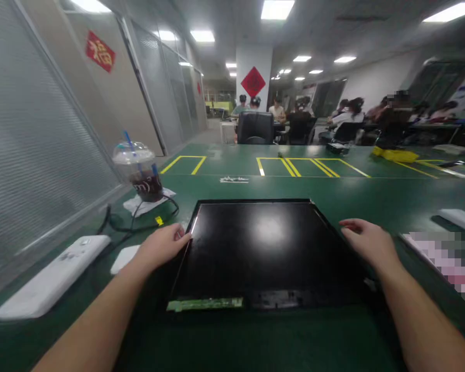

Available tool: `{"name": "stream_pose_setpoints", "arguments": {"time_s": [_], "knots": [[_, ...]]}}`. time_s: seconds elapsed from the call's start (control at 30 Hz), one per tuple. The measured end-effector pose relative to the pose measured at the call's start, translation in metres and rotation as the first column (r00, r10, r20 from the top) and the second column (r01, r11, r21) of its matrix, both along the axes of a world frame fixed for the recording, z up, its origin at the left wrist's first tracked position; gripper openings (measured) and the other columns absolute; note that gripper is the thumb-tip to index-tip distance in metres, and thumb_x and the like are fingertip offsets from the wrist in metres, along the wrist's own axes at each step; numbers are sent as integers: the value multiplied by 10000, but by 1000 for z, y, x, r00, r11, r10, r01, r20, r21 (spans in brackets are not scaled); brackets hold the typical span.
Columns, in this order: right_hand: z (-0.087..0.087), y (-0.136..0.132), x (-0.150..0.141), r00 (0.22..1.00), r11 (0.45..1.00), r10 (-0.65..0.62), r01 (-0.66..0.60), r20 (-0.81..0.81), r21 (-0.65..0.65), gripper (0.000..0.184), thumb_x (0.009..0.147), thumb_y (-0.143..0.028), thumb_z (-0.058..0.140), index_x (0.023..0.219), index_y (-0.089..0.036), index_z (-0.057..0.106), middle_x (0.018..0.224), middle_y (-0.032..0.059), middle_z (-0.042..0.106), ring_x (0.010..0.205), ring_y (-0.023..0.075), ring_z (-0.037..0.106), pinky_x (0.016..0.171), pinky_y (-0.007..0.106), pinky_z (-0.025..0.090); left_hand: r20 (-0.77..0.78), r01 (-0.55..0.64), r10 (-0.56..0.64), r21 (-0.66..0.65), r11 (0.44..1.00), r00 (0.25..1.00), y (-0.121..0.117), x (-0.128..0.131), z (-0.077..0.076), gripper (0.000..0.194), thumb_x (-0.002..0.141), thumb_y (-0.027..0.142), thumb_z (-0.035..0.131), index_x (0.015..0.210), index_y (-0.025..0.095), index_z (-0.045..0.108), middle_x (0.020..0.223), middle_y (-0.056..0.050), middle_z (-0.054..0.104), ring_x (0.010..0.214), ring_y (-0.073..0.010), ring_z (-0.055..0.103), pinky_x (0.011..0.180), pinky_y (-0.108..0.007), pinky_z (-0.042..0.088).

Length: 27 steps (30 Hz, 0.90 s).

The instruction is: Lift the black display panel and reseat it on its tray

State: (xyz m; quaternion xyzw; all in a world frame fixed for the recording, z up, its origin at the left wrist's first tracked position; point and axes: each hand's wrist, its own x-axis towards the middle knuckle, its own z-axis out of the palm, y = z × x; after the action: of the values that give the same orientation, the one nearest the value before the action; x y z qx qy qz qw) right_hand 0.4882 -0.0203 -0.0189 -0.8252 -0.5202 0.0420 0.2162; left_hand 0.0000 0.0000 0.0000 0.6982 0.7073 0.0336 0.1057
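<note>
A black flat display panel point(263, 248) lies on the green table point(333, 196) in front of me, with a green circuit strip point(205, 304) along its near edge. My left hand point(160, 247) grips the panel's left edge, fingers curled over it. My right hand point(368, 242) rests at the panel's right edge, fingers curled down on it.
A plastic cup with a dark drink and blue straw point(141, 173) stands at the left on a tissue, beside black cables point(132, 222). A white power strip point(52, 281) and a small white block point(124, 257) lie left. People sit at far desks point(294, 116).
</note>
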Motion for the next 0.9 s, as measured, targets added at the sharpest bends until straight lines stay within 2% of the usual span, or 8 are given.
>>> {"name": "stream_pose_setpoints", "arguments": {"time_s": [0.2, 0.4, 0.53, 0.67, 0.8, 0.9], "knots": [[-13, 7, 5, 998, 989, 54, -55, -10, -135, 370, 726, -263, 551, 1040, -210, 741, 953, 79, 732, 853, 255, 666, 676, 317, 465, -101, 39, -37, 14, 999, 994, 2, 0, -5, 319, 874, 455, 364, 688, 229, 492, 815, -110, 657, 775, -269, 637, 631, -332, 382], [-13, 7, -1, 998, 985, 54, -51, 15, -163, 401, 735, -216, 531, 1084, -226, 730, 978, 62, 733, 885, 249, 664, 705, 326, 469, -143, 80, -72, 46, 996, 987, 8, -3, -13, 323, 885, 376, 347, 756, 208, 590, 871, -130, 672, 830, -278, 660, 697, -346, 431], [-11, 6, 0, 998, 986, 59, -52, 35, -161, 398, 744, -231, 535, 1093, -231, 725, 974, 58, 733, 891, 255, 664, 706, 341, 471, -133, 77, -69, 56, 995, 989, 8, -1, -12, 293, 882, 333, 356, 756, 211, 591, 871, -120, 666, 825, -268, 660, 700, -336, 442], [-10, 6, -1, 997, 984, 67, -60, 37, -169, 397, 744, -232, 542, 1098, -236, 720, 966, 50, 733, 888, 257, 666, 711, 350, 473, -22, 74, -72, 98, 992, 997, 9, -1, -7, 244, 846, 309, 403, 642, 228, 510, 831, -101, 628, 803, -251, 638, 694, -320, 436], [-10, 6, -2, 998, 982, 60, -54, 30, -183, 393, 756, -230, 529, 1105, -236, 711, 1002, 46, 730, 915, 250, 665, 722, 339, 470, 102, 48, -65, 165, 985, 993, 11, -2, -3, 239, 785, 262, 442, 554, 253, 384, 643, -39, 545, 683, -219, 583, 630, -300, 397], [-10, 6, -2, 998, 980, 59, -54, 23, -190, 393, 754, -229, 525, 1103, -233, 706, 992, 45, 730, 910, 246, 664, 716, 334, 468, 199, -23, -19, 208, 978, 980, 10, -2, -3, 240, 737, 261, 479, 538, 255, 345, 538, 12, 474, 581, -189, 518, 564, -283, 348]]}}
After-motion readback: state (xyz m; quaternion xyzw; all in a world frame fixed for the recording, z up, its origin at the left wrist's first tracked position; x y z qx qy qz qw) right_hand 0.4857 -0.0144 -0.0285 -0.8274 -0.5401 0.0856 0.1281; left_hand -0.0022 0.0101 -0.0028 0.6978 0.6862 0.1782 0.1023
